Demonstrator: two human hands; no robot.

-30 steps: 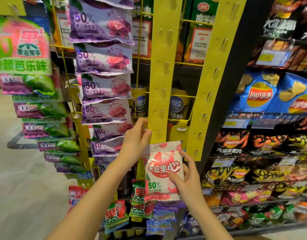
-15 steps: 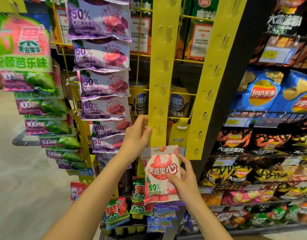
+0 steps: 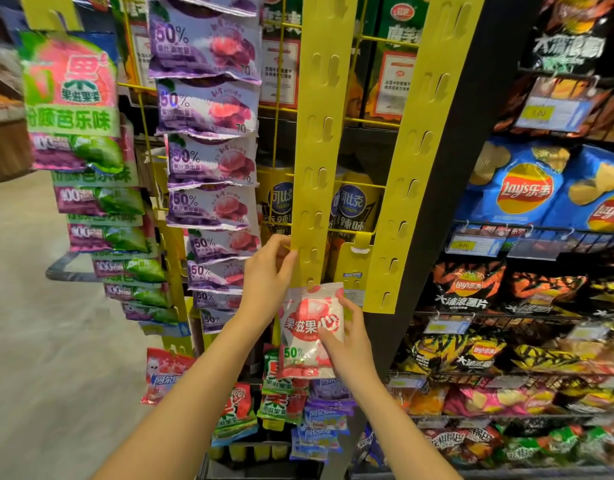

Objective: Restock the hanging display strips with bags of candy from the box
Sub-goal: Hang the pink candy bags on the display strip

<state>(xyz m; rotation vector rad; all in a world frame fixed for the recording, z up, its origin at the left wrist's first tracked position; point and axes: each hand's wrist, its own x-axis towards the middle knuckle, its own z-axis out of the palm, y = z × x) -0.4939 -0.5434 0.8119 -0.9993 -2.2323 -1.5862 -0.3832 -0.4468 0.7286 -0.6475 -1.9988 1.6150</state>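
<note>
- Left hand (image 3: 264,271): fingers curled, thumb and fingertips pinching the left edge of the centre yellow strip (image 3: 319,140) near its lower end.
- Right hand (image 3: 347,341): holds the red-and-white candy bag (image 3: 307,327) from its right side, thumb lying across the front, fingers behind.
- The bag's top edge sits against the strip's lowest hook; whether it is threaded on cannot be told.
- Bag print: "果滋果心" and "50%".
- Second yellow strip (image 3: 416,150), to the right, carries no bags.
- Purple bags (image 3: 205,98) fill the strip on the left, each marked "50%" and "70".
- Shelves at right hold blue Lay's chip bags (image 3: 520,188), marked "Lay's乐事".
</note>
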